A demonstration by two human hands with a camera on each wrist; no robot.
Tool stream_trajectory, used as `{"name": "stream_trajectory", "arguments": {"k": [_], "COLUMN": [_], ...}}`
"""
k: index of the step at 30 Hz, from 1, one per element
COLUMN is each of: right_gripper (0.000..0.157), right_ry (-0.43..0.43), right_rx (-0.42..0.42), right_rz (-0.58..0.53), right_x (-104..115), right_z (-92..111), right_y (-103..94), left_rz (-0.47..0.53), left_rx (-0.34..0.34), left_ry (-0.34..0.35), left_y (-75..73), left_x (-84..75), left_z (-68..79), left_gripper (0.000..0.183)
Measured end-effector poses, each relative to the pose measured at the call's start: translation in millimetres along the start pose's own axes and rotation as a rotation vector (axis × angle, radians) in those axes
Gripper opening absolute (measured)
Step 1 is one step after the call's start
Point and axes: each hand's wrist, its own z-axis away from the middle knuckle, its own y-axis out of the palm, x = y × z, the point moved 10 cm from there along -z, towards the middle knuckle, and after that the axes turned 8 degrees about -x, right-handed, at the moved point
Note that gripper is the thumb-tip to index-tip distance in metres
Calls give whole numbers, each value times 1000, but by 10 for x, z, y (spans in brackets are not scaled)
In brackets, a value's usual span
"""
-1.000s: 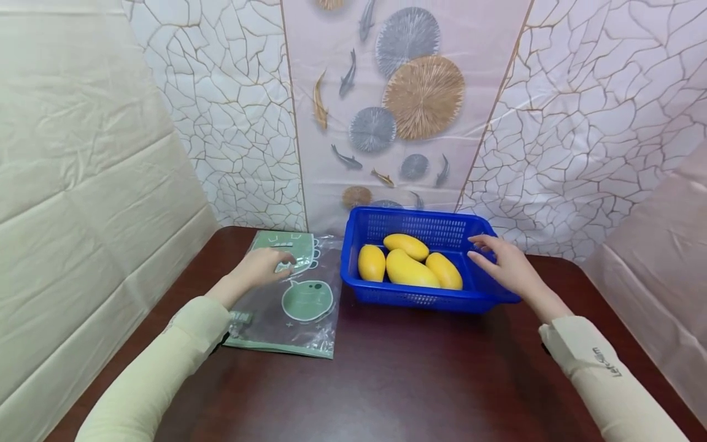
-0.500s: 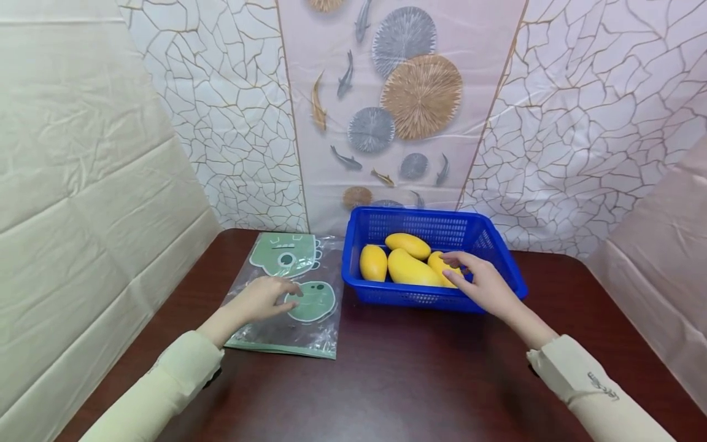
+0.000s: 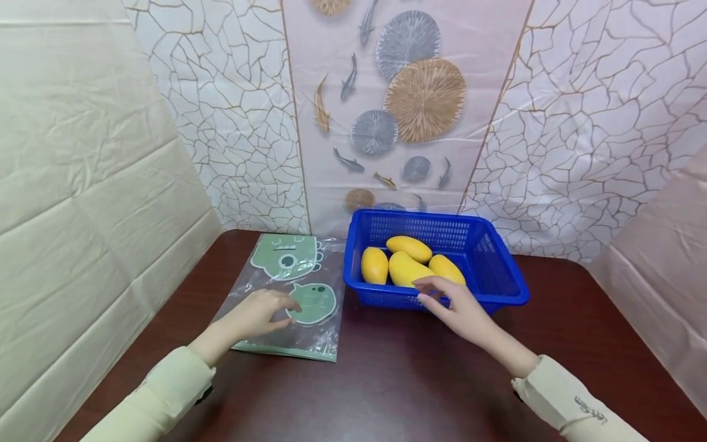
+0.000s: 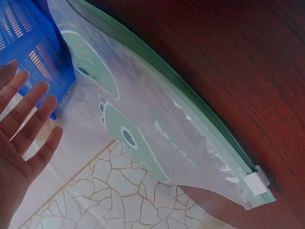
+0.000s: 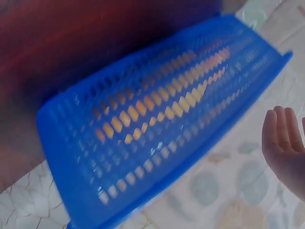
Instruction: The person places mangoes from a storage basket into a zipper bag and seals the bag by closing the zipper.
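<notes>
My left hand point(image 3: 259, 316) hovers over a clear zip bag point(image 3: 248, 344) printed with green cartoon dinosaurs, fingers relaxed and holding nothing. The left wrist view shows the bag's green zip edge with a white slider point(image 4: 256, 182) at one end. My right hand point(image 3: 455, 310), also loosely spread, is in front of a blue plastic basket point(image 3: 497, 282) and overlaps its near rim in the head view. Several yellow mangoes point(image 3: 409, 268) lie inside the basket, grouped toward its left. Through the slots of the basket wall point(image 5: 157, 119) their yellow shows in the right wrist view.
Both bag and basket rest on a dark red-brown table point(image 3: 375, 380), the basket to the right of the bag. A patterned cloth backdrop point(image 3: 331, 202) rises behind them, and a pale cloth wall point(image 3: 99, 215) stands at the left.
My right hand has moved left and toward me, from over the basket's right side to its front rim. My left hand has drawn slightly down and nearer over the bag.
</notes>
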Motion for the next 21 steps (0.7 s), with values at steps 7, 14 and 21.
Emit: {"name": "stream_trajectory", "arguments": {"k": [7, 14, 21], "right_gripper": [24, 23, 24], "right_ry": [-82, -145, -206], "right_rx": [46, 73, 138], "right_rz": [4, 11, 16], "right_x": [188, 326, 473], "right_z": [120, 174, 223], "right_y": [247, 413, 625], "left_rz": [19, 70, 75], "left_rx": [29, 140, 161], "left_ry": [2, -55, -78], "left_y": [54, 154, 199], "left_x": [-26, 27, 72], "left_z": [61, 162, 263], "left_gripper": [27, 45, 47]}}
